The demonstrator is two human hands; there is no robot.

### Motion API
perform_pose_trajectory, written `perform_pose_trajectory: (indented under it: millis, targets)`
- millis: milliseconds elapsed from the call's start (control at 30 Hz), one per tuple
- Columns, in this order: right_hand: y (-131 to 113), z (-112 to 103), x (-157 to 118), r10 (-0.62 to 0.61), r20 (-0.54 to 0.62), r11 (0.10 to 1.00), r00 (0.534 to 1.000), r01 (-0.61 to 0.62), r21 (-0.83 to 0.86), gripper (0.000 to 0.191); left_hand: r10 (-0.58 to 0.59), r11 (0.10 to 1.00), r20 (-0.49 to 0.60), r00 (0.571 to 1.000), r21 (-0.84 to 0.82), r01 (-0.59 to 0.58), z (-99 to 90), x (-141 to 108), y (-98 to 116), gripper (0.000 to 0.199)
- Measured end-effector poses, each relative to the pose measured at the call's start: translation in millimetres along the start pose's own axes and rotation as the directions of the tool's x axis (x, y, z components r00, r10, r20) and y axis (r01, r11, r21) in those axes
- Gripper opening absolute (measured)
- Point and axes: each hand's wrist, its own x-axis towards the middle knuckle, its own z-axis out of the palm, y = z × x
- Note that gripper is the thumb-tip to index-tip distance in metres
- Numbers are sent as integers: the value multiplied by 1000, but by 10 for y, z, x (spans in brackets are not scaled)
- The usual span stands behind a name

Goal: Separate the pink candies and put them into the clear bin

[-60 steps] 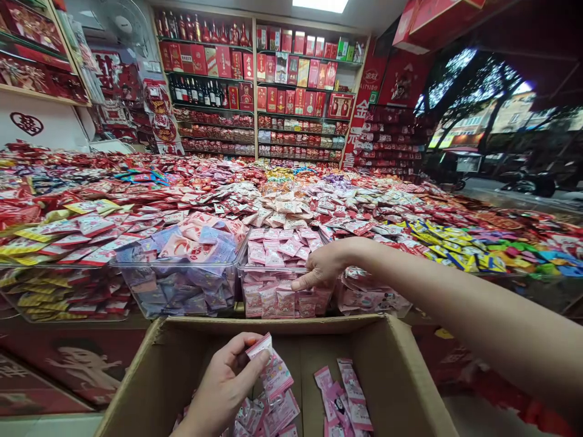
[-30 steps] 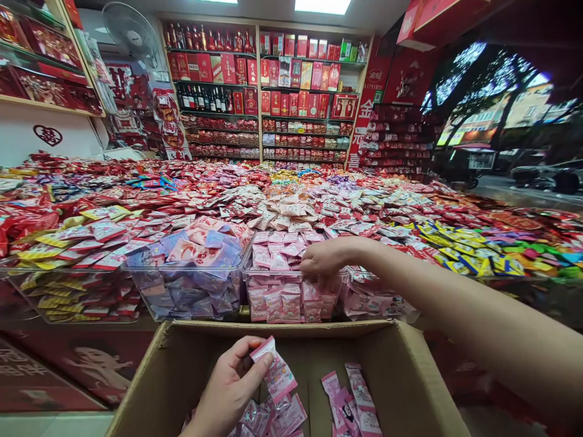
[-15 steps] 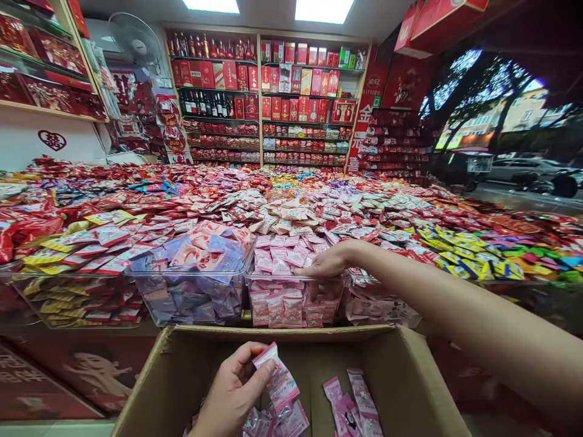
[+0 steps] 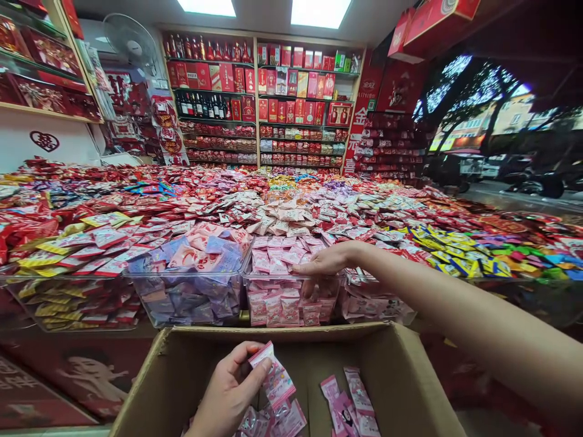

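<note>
My left hand is over the cardboard box, pinching a pink candy packet between thumb and fingers. Below it in the box lie several more pink packets, and another small group rests further right. My right hand reaches over the front rim into the clear bin of pink packets. Its thumb points left on top of the packets, and the other fingers hang down behind the clear wall, partly hidden. Whether they grip a packet cannot be made out.
To the left stands a clear bin of purple and pink packets. Heaps of wrapped sweets cover the counter behind. Yellow packets lie on the right. Shelves of bottles and red boxes line the back wall.
The view has shifted slightly, so most things appear a little further left. Both hands keep nearly the same pose, the left still with its packet.
</note>
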Motion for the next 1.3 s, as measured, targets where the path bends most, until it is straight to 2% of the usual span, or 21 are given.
perform_pose_trajectory:
  millis: [100, 167, 267, 333, 367, 500, 600, 667, 767, 833, 967, 1067, 1100, 1167, 1300]
  targets:
    - [-17, 26, -155, -60, -148, 998, 987, 62, 5, 60, 11, 1000, -8, 1000, 12, -11, -4, -15, 2, 21]
    - [7, 23, -242, -126, -284, 992, 951, 127, -14, 52, 17, 1000, -11, 1000, 21, -17, -15, -14, -3, 21]
    - [79, -23, -294, -230, -477, 943, 848, 316, 106, 46, 3, 999, 24, 1000, 49, -4, -50, 9, -29, 21]
    - [133, -67, -262, -210, -602, 872, 770, 426, 240, 42, -20, 997, 74, 997, 77, 15, -82, 32, -56, 21]
    - [158, -87, -228, -172, -653, 853, 737, 443, 276, 40, -29, 996, 98, 995, 87, 21, -97, 42, -71, 20]
    - [222, -149, -51, -46, -764, 910, 643, 343, 234, 27, -21, 996, 119, 993, 90, 11, -140, 63, -109, 21]
    - [202, -210, 46, -58, -793, 951, 606, 276, 142, 40, -11, 996, 98, 995, 93, 2, -149, 63, -111, 22]
    - [137, -273, 86, -102, -792, 975, 602, 219, 40, 46, -7, 997, 102, 995, 83, -2, -147, 67, -110, 21]
    - [-41, -364, 155, -211, -745, 977, 632, 123, -172, 33, -15, 999, 106, 994, 47, 11, -127, 75, -108, 21]
    - [-181, -390, 234, -276, -691, 945, 669, 59, -320, 22, -12, 1000, 73, 997, 28, 10, -104, 72, -98, 21]
    - [-372, -331, 454, -346, -577, 848, 740, -17, -530, 22, 10, 1000, -2, 1000, 29, -10, -64, 41, -49, 23]
    - [-370, -254, 585, -400, -530, 793, 748, -8, -609, 23, 15, 1000, -11, 1000, 22, -15, -63, 21, -30, 24]
    - [-345, -237, 607, -421, -540, 784, 729, -6, -620, 25, 18, 1000, -11, 1000, 20, -18, -66, 19, -32, 24]
    - [-284, -222, 610, -463, -594, 783, 658, -11, -622, 33, 21, 1000, -9, 1000, 18, -21, -74, 20, -43, 25]
    - [-225, -124, 423, -512, -728, 815, 456, -11, -580, 27, 22, 1000, -36, 999, 6, -22, -74, 19, -31, 25]
